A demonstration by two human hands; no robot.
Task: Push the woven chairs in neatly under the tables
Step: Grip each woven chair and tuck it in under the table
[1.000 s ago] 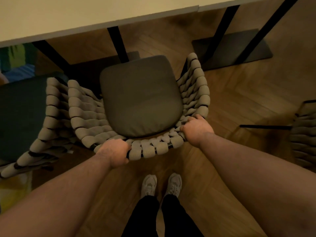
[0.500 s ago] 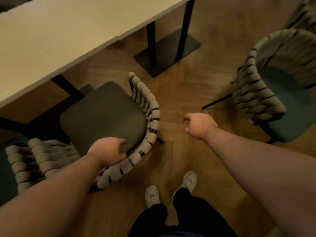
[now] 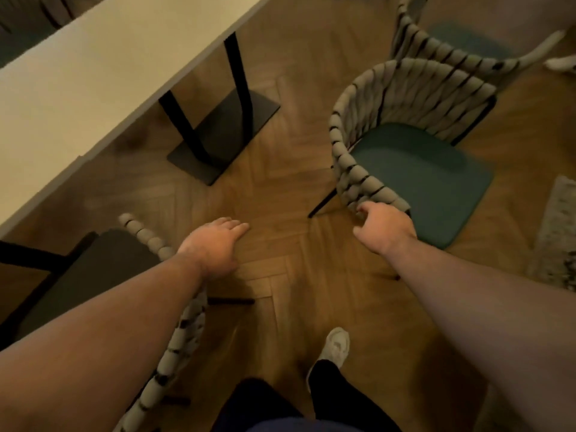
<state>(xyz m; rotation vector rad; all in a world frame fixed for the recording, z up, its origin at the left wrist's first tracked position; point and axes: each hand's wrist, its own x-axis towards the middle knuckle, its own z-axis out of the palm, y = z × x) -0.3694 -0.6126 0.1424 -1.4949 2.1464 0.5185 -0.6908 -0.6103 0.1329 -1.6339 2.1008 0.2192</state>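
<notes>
Now the right hand [image 3: 385, 227] is curling fingers at the green chair's [image 3: 417, 169] woven edge, grip unclear. Left hand [image 3: 215, 244] is hovering over open floor [image 3: 280, 194], fingers together.

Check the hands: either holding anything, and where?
Left hand holds nothing, fingers straight above the floor. Right hand touches the near end of the woven back of the green-seat chair; closed grip cannot be told.
</notes>
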